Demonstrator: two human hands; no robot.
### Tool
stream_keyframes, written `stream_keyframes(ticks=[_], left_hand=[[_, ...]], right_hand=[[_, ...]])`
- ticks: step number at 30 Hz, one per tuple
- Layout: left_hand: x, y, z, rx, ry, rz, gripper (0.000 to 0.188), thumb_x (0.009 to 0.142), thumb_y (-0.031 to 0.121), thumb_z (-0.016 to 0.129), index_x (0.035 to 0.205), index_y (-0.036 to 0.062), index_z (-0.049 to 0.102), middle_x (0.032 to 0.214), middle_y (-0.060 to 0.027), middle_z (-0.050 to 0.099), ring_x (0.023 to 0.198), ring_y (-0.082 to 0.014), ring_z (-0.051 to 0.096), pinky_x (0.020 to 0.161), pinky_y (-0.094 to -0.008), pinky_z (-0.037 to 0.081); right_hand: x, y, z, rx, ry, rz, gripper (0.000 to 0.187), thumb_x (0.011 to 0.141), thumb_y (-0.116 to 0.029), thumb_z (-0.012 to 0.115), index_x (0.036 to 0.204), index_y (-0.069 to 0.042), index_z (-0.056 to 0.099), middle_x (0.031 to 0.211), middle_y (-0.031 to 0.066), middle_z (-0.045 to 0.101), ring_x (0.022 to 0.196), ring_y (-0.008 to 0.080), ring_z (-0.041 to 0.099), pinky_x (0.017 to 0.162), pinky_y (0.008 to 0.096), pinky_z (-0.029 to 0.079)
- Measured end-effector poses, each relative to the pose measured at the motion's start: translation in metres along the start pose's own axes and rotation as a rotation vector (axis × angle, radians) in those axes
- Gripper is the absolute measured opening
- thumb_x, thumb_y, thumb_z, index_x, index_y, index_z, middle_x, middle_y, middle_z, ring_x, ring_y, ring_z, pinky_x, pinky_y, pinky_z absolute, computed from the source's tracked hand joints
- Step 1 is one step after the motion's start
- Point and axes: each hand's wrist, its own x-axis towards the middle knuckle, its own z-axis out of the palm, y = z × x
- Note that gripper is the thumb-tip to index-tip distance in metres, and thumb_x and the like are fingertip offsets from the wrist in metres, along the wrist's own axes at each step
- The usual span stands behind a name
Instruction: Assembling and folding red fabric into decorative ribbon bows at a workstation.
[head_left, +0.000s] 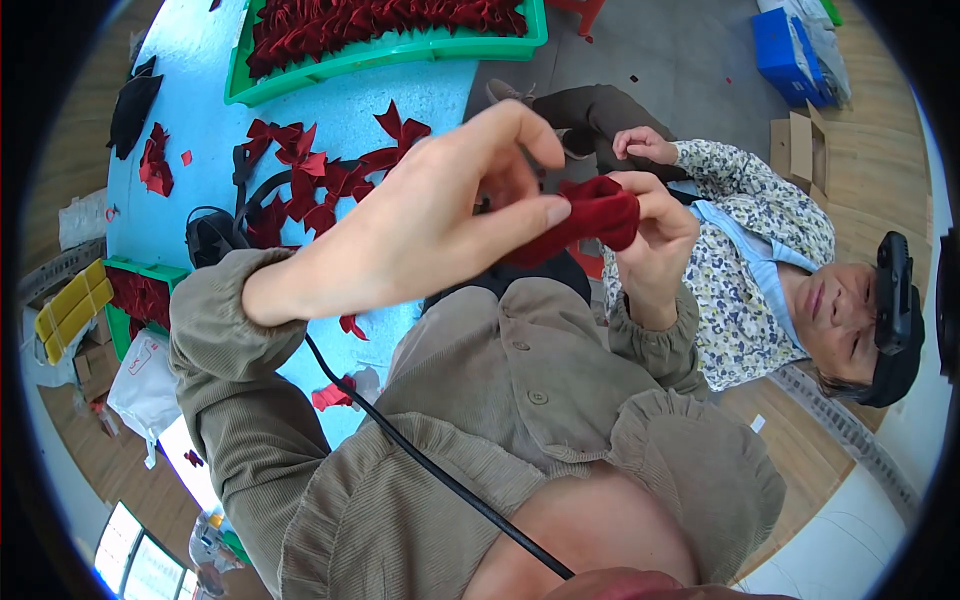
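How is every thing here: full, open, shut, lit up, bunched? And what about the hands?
Red velvet cloth: bunched, held up
Right hand: closed on it
Left hand: fingers bent, thumb at the cloth; grip unclear
Large green crate: piled with red bows
Small green crate: holds red pieces
Loose bows: scattered on the table
Cardboard box: flaps open
Screen: looks lit

Gap between green tray (pixel 440 46) and bows (pixel 297 148)

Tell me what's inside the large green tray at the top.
The green tray holds dark red bows, packed close together. They hide its floor and anything beneath; the picture's top edge cuts off the rest.
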Motion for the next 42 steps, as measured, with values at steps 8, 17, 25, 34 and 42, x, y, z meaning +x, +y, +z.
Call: stream_keyframes(ticks=[8, 17, 25, 34, 42], left_hand=[[-0.013, 0.004, 0.007, -0.168, -0.233, -0.262, 0.014, 0.084, 0.012, 0.056, 0.089, 0.0000, 0.050, 0.068, -0.0024, 0.053, 0.060, -0.0082, 0.049, 0.055, -0.0237, 0.041], [-0.003, -0.017, 0.023, 0.158, 0.373, 0.321, 0.016, 0.071, 0.007, 0.066, 0.074, 0.0007, 0.051, 0.060, -0.0079, 0.054, 0.052, -0.0175, 0.053, 0.046, -0.0277, 0.042], [0.011, -0.015, 0.022, 0.347, 0.580, 0.472, 0.018, 0.066, 0.005, 0.069, 0.078, 0.0031, 0.057, 0.064, -0.0064, 0.055, 0.054, -0.0192, 0.054, 0.048, -0.0286, 0.043], [0.006, -0.022, 0.003, 0.427, 0.518, 0.449, 0.019, 0.067, 0.001, 0.069, 0.084, 0.0025, 0.062, 0.071, -0.0057, 0.059, 0.059, -0.0146, 0.054, 0.050, -0.0249, 0.041], [0.005, -0.013, -0.007, 0.501, 0.464, 0.380, 0.014, 0.069, 0.001, 0.066, 0.082, 0.0020, 0.062, 0.074, -0.0083, 0.057, 0.063, -0.0155, 0.054, 0.052, -0.0245, 0.042]], right_hand=[[-0.008, -0.001, 0.005, -0.149, -0.088, -0.380, 0.020, 0.060, 0.007, 0.069, 0.074, 0.001, 0.056, 0.091, 0.0165, 0.058, 0.076, 0.0179, 0.058, 0.064, 0.0261, 0.046], [-0.019, 0.002, 0.030, -0.195, 0.049, -0.319, 0.015, 0.067, 0.005, 0.064, 0.079, 0.000, 0.056, 0.096, 0.0154, 0.057, 0.083, 0.0196, 0.057, 0.070, 0.0279, 0.045], [-0.022, 0.010, 0.062, 0.335, 0.426, 0.041, 0.019, 0.082, -0.002, 0.049, 0.099, 0.003, 0.053, 0.107, 0.0136, 0.054, 0.102, 0.0195, 0.052, 0.089, 0.0303, 0.042], [-0.010, 0.014, 0.071, 0.428, 0.342, 0.037, 0.022, 0.084, -0.005, 0.050, 0.104, 0.002, 0.052, 0.106, 0.0103, 0.055, 0.094, 0.0157, 0.055, 0.086, 0.0289, 0.044], [0.003, 0.017, 0.076, 0.343, 0.296, -0.010, 0.018, 0.083, -0.003, 0.051, 0.100, 0.001, 0.053, 0.104, 0.0096, 0.056, 0.094, 0.0149, 0.055, 0.084, 0.0279, 0.044]])
